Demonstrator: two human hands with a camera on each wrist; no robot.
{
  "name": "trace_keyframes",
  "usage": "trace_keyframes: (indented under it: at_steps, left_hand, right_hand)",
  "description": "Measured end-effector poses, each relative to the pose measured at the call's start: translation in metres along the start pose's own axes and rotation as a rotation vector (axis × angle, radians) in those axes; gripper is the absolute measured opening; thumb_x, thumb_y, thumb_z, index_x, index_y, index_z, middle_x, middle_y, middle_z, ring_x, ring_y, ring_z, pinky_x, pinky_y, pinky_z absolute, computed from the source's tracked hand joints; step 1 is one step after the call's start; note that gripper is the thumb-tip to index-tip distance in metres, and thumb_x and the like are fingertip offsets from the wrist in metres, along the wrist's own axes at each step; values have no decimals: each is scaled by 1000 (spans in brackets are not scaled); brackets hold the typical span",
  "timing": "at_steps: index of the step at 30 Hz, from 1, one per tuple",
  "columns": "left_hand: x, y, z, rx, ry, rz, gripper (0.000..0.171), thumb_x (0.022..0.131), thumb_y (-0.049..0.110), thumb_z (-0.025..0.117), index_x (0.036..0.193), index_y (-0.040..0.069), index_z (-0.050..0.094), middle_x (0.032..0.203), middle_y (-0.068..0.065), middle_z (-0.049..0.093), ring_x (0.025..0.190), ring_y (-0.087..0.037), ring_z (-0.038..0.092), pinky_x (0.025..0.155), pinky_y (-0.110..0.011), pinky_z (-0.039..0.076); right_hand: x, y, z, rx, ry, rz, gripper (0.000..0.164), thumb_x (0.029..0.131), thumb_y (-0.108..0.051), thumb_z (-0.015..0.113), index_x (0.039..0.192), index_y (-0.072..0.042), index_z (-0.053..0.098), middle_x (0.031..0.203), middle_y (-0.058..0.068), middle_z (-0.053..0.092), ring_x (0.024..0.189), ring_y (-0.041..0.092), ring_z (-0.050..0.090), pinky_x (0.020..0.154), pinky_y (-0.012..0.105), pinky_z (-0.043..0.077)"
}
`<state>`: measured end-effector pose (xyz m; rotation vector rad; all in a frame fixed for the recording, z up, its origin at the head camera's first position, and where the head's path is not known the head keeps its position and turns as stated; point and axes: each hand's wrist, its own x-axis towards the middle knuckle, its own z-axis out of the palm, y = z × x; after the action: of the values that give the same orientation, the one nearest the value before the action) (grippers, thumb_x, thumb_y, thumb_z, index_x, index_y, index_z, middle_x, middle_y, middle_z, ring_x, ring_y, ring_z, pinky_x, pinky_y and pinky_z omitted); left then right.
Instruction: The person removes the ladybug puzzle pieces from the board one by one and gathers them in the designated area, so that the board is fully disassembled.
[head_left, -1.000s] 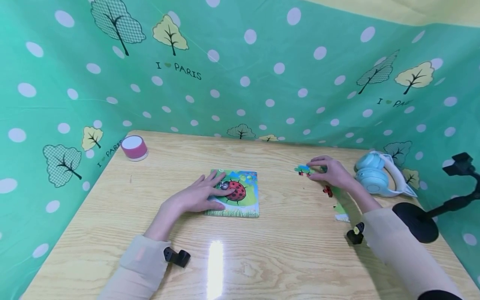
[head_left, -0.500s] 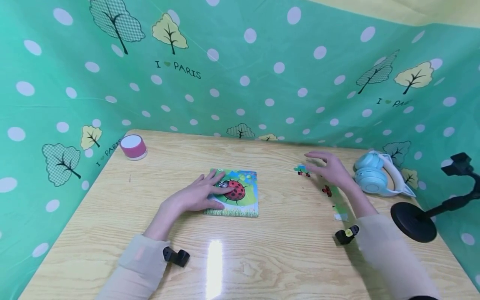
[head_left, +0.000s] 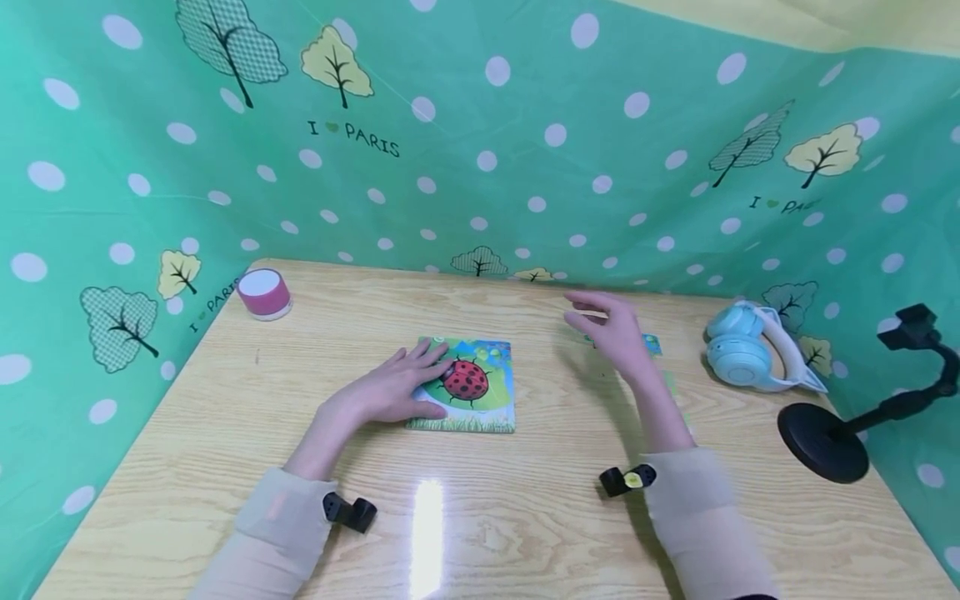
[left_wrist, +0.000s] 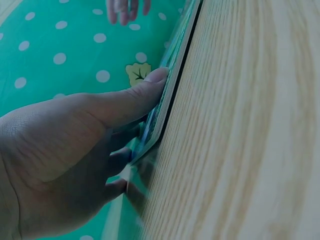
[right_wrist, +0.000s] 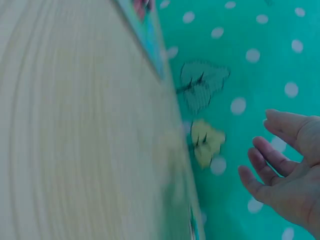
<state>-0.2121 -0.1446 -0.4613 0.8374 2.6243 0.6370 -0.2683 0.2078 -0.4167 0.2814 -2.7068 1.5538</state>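
Note:
A square ladybug picture board (head_left: 487, 404) with a grassy lower border lies flat in the middle of the table. My left hand (head_left: 390, 390) rests on its left part with fingers spread. In the left wrist view, the left thumb (left_wrist: 145, 92) lies along the board's edge. To the right of the board, my right hand (head_left: 611, 333) is raised over the table, fingers loosely bent. Nothing shows between the fingers of the right hand (right_wrist: 290, 165) in the right wrist view. Colourful puzzle pieces (head_left: 652, 343) lie behind and under that hand, partly hidden by it and the forearm.
Light blue cat-ear headphones (head_left: 742, 358) lie at the back right, with a black stand (head_left: 825, 442) in front of them. A pink and white round container (head_left: 264, 296) sits at the back left corner. A green dotted cloth (head_left: 450, 167) hangs behind the table.
My right hand has lifted away from the puzzle pieces on the right and moved left toward the board, holding nothing visible. The left hand has stayed on the board.

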Motion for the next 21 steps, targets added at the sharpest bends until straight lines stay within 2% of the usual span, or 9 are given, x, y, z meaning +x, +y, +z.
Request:
trace_keyframes:
  at_steps: [6,10,15,21]
  left_hand:
    - [0,0,0,-6,-5,-6,88,94,49,70,163,10,29,174,-12,12,162,-40,3,130,-63,8]
    - [0,0,0,-4,-5,-6,88,94,49,70,163,10,29,174,-13,12,162,-40,3,130,-62,8]
    - [2,1,-1,-10,-5,0,87,95,48,69,162,10,30,174,-14,12,161,-41,3,130,-63,8]
    - [2,0,0,-9,-13,-17,86,95,48,69,162,10,31,174,-12,11,162,-41,2,130,-63,7]
  right_hand:
    - [5,-21,33,93,-31,-45,43,96,-17,73,138,-9,65,141,14,63,131,30,59,115,43,50]
    - [6,-30,52,104,-59,-59,43,95,-15,73,137,-10,66,139,16,65,127,29,62,112,43,52]
    - [2,-33,71,67,-119,-64,47,94,-13,74,140,-12,64,135,18,67,121,29,66,108,43,55]
    - [-1,-32,92,-55,-250,-32,55,93,-16,76,145,-12,58,130,15,69,116,28,68,102,41,58]
